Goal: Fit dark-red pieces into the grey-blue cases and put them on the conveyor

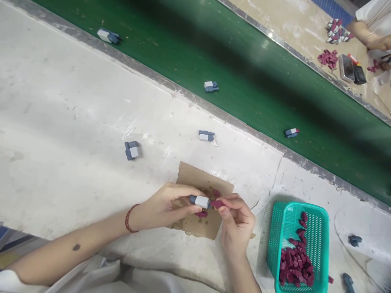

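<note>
Between the thumb and fingers of my left hand (171, 205) is a small white and blue-grey plastic toy part (202, 202), its white face upward. My right hand (238, 221) pinches a dark red plastic piece (217, 204) at the right end of that part; the two touch or nearly touch. Both hands are over a stained piece of brown cardboard (207, 175) on the white worktable. A few more red pieces (201, 214) lie on the cardboard, partly hidden by my fingers.
A green basket (324, 244) of red pieces (296, 264) stands right. Blue-grey and white parts lie on the table (132, 150) and on the green conveyor belt (171, 53) beyond. Across the belt, a co-worker's hand (378, 42) is near red pieces (328, 59).
</note>
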Tool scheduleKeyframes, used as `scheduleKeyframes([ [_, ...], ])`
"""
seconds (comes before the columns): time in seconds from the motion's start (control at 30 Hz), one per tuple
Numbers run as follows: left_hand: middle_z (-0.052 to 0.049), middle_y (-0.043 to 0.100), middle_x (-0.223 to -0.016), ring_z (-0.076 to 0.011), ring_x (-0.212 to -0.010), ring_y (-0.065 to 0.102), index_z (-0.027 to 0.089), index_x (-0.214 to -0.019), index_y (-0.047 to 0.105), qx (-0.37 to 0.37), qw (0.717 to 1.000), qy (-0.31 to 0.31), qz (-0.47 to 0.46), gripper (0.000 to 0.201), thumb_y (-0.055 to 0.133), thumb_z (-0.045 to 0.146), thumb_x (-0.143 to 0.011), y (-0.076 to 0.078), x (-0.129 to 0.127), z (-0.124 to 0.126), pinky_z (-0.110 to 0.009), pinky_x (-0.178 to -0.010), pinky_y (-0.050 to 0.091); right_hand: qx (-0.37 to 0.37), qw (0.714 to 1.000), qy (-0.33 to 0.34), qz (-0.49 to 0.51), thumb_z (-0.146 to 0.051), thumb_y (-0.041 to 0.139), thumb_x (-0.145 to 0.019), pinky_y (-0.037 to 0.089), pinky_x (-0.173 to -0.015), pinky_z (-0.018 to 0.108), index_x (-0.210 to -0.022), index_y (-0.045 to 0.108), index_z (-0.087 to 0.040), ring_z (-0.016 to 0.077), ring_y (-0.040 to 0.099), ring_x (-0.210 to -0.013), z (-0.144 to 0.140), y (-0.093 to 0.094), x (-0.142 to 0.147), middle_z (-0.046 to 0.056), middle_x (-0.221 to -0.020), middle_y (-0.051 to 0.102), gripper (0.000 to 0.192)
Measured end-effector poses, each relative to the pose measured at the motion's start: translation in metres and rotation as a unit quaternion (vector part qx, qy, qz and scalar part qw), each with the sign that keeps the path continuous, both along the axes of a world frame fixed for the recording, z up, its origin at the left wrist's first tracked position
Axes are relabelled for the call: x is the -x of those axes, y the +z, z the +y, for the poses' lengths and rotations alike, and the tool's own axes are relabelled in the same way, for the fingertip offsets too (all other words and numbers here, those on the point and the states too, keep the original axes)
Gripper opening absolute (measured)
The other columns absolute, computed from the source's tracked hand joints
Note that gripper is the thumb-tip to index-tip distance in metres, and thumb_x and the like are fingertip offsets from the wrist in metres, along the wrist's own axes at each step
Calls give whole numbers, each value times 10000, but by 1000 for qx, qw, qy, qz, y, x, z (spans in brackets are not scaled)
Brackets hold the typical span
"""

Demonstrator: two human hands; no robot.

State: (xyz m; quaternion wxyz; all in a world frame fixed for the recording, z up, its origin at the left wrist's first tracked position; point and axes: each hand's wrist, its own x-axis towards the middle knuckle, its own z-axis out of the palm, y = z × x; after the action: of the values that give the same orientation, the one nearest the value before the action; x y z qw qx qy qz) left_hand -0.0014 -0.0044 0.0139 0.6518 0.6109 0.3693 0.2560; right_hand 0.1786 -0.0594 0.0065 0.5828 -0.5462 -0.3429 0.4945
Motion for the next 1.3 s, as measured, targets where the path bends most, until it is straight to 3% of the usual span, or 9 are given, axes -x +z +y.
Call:
scheduleKeyframes([
  [0.17,-48,759,-743,-144,-595,676,104,-977,712,5,1000,7,5,174,619,200,-865,0,0,-1,-177,-521,529,-9,1000,13,-26,-211,769,-780,560,-626,269,-794,746,-245,157,681,-733,2,0,1,20,-770,701,44],
  [0.5,-57,742,-814,-167,-686,680,147,-984,686,-22,1000,-10,15,173,572,254,-911,-3,0,-2,-212,-600,530,-27,992,43,-118,-162,723,-806,580,-646,308,-831,749,-245,182,689,-748,0,3,5,39,-783,725,90],
  [0.83,-47,708,-901,-172,-763,654,193,-996,612,-74,992,-65,80,219,411,279,-982,1,2,3,-232,-705,495,33,977,109,-183,-201,714,-806,585,-677,305,-866,759,-238,184,702,-759,6,8,-7,41,-837,753,83],
  [1.1,-29,666,-727,-150,-631,618,168,-925,625,-91,992,-56,63,255,400,274,-983,-1,-2,1,-220,-610,476,-14,962,131,-238,-191,678,-840,566,-640,292,-820,749,-231,177,681,-711,7,9,-7,31,-777,725,84],
  [1.2,-45,717,-826,-166,-696,654,178,-980,654,-64,993,-48,88,238,442,285,-967,2,-3,2,-230,-633,505,-22,959,129,-249,-188,658,-854,569,-678,299,-867,749,-239,182,689,-761,9,13,-10,35,-824,731,105],
  [1.3,-60,735,-1032,-208,-915,679,210,-1056,691,-84,992,-26,86,221,534,298,-926,12,-2,17,-270,-795,537,-31,947,129,-293,-198,613,-885,566,-707,326,-961,743,-250,203,691,-821,8,21,-20,56,-897,734,159],
])
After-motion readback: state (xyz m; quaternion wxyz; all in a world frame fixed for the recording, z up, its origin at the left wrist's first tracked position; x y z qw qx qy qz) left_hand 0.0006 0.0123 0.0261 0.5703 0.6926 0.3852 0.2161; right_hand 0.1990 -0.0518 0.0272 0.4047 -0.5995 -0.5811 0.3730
